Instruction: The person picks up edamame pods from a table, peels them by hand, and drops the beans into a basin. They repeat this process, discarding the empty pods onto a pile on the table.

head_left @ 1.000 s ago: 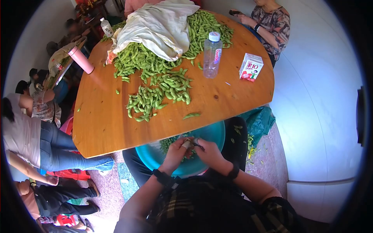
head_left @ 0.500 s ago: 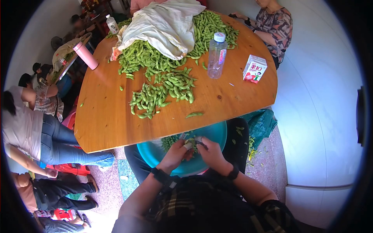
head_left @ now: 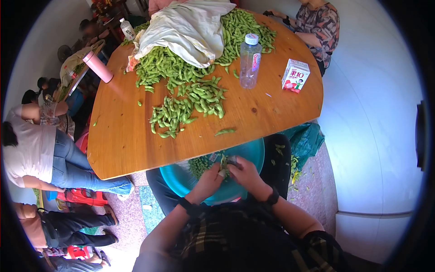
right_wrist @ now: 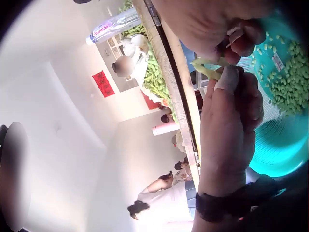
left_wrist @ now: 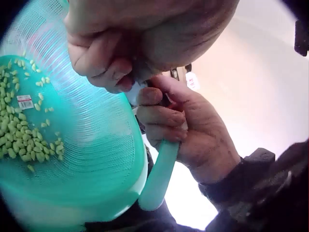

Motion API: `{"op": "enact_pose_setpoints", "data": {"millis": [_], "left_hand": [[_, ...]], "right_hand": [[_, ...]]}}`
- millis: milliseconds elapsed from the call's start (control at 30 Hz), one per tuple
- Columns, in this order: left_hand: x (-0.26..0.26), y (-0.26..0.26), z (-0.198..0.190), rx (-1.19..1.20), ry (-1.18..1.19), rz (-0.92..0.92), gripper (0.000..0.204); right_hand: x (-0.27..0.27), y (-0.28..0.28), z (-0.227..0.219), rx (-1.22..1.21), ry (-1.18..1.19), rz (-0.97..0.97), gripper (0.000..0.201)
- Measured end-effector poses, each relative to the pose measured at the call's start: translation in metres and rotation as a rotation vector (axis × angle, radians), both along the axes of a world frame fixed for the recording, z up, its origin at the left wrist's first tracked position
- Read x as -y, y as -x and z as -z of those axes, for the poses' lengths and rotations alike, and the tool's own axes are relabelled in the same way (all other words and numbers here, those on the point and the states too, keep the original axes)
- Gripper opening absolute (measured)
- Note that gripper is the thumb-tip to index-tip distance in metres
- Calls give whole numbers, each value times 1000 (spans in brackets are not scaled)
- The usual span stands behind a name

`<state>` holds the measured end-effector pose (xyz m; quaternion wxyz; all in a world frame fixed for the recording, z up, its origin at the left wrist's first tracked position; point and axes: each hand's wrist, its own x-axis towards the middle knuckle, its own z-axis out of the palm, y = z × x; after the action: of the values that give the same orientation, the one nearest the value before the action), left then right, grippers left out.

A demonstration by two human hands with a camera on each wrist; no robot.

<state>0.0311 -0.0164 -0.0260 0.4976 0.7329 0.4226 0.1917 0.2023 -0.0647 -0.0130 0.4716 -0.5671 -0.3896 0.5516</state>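
Observation:
In the head view, my left hand (head_left: 209,181) and right hand (head_left: 247,174) meet over a teal mesh basket (head_left: 174,181) on my lap. A green soybean pod (right_wrist: 206,71) is pinched between my left thumb, which wears a pale wrap (right_wrist: 229,79), and the fingers. My right fingers are curled close against the pod's other end, as the right wrist view shows. Shelled green beans (left_wrist: 24,140) lie heaped in the basket beside a small white label (left_wrist: 25,102). The left wrist view hides the pod behind my left hand.
A wooden table (head_left: 272,109) stands before me with a pile of soybean pods (head_left: 190,97), a pale cloth (head_left: 186,34), a clear bottle (head_left: 250,63), a juice carton (head_left: 295,76) and a pink flask (head_left: 97,67). A teal bag (head_left: 304,140) lies at right; a person (head_left: 41,145) stands at left.
My hands have shifted slightly, and the pod now shows more upright between them in the head view. The standing person at left has moved a little. The things on the table stay put.

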Motion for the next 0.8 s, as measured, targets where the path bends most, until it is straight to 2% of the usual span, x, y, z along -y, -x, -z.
{"op": "enact_pose_setpoints", "data": {"millis": [67,133,167,267,300,367,400,467,500,567,600,633,667,700,733,800], "left_hand": [[1,-3,-4,48,20,111,21],[0,2,4,9,68,121,21],[-1,6,11,-29,115,129,21],[-5,23,42,10,66,134,22],[-6,21,33,10,67,137,22],[-7,15,5,-63,393,80,24],[-7,11,6,-64,393,85,24],[-5,5,12,-11,21,134,26],[-4,5,19,-13,18,130,26],[-3,10,32,-403,-733,207,28],[-3,15,28,-410,-740,199,28],[-3,19,20,-382,-565,190,27],[-4,22,8,-352,-390,184,27],[-2,18,-21,-392,-296,153,19],[-2,15,-49,-393,-302,147,19],[-4,8,-100,-215,-462,-132,8]], "right_hand": [[-1,-2,3,-47,22,24,9],[0,-12,4,-312,132,118,17],[2,-18,2,-313,131,120,17],[7,-35,-12,-327,130,196,18],[9,-40,-13,-305,131,201,19],[12,-44,-15,-282,121,192,21],[11,-44,-15,-282,120,197,21],[8,-40,-15,-223,114,182,19],[8,-40,-15,-225,111,178,19],[13,-40,-16,56,-50,206,10],[18,-46,-18,182,-128,260,11],[24,-58,-21,309,-209,315,13],[34,-76,-20,487,-186,362,17],[46,-94,-23,456,-139,401,21],[57,-113,-19,544,-89,452,21],[75,-138,-21,681,-44,518,21]]}}
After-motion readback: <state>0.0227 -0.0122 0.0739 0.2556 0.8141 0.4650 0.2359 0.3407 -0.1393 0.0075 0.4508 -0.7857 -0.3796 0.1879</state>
